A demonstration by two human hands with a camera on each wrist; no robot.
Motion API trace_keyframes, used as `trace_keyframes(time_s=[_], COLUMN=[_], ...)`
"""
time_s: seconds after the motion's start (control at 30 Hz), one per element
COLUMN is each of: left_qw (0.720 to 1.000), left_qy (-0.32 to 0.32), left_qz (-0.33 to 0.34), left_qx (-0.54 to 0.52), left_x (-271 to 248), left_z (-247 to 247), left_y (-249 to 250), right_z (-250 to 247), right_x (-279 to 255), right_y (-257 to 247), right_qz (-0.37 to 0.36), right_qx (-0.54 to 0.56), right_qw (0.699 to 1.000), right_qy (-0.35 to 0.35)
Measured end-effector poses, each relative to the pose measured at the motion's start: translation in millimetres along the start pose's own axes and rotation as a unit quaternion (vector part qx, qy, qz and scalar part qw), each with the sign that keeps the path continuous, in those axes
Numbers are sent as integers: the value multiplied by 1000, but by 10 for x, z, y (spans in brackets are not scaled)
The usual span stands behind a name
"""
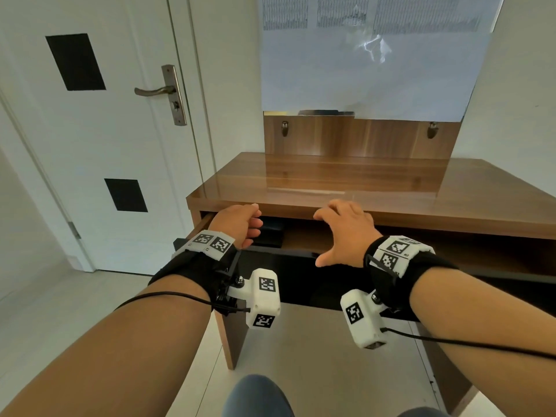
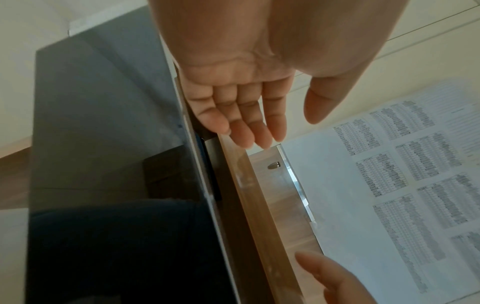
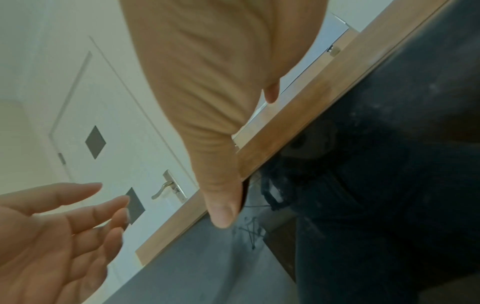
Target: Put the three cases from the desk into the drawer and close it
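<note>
Both forearms nearest, wrist cams strapped on, knees at 6 o'clock. Left hand (image 1: 240, 225) at approx 10 o'clock of frame centre, over left end of open drawer (image 1: 301, 236); fingers (image 2: 270, 121) nearly straight, loosely together, holding nothing. Right hand (image 1: 343, 233) just to 3 o'clock of it, fingers spread & relaxed, thumb down toward drawer's black front (image 1: 304, 281), also holding nothing; contact w/ front not clear.

Dark case (image 1: 269, 236) lies in drawer's left part, partly behind left hand. Only one clearly made out; other two not distinguishable, prob. hidden or stacked. None left on bench (image 1: 391, 188).

Judgement: loading done, closing step in hand. To do well: flat palms on black front, one each side of centre, push evenly & straight toward 12 o'clock so drawer doesn't rack on runners; keep fingertips clear of gap under bench edge; ease off near end.

Bench top glossy wood, bare, w/ wood back panel & two metal pegs. Printed sheets (image 1: 376, 55) on wall at 12 o'clock. White door (image 1: 105, 130) w/ lever handle at 9 o'clock. Pale tiled floor.
</note>
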State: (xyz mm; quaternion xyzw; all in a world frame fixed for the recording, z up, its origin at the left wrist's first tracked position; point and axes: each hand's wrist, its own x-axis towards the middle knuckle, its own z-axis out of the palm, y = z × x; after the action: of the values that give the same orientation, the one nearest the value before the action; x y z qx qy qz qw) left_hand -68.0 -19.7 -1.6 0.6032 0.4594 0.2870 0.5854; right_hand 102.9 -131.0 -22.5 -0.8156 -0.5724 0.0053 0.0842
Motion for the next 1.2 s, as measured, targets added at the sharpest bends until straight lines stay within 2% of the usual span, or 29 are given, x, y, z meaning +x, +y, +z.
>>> trace_keyframes(time_s=[0.2,0.5,0.77,0.97,1.2], left_qw=[1000,1000,999,998,999], left_qy=[0,2,19,29,12], left_qz=[-3,-10,-4,-17,-4], left_qx=[-5,-3,-39,-52,-52], left_x=[167,340,465,505,484], left_z=[9,18,-57,-103,-39], left_y=[-27,-92,-155,-162,-51], right_z=[64,149,277,318,227], right_x=[261,491,636,674,584], right_y=[122,110,127,147,188], right_qz=[53,59,62,67,56], right_qx=[8,-46,-77,-89,-51], right_qw=[998,991,981,978,987], right_qy=[15,114,169,178,145])
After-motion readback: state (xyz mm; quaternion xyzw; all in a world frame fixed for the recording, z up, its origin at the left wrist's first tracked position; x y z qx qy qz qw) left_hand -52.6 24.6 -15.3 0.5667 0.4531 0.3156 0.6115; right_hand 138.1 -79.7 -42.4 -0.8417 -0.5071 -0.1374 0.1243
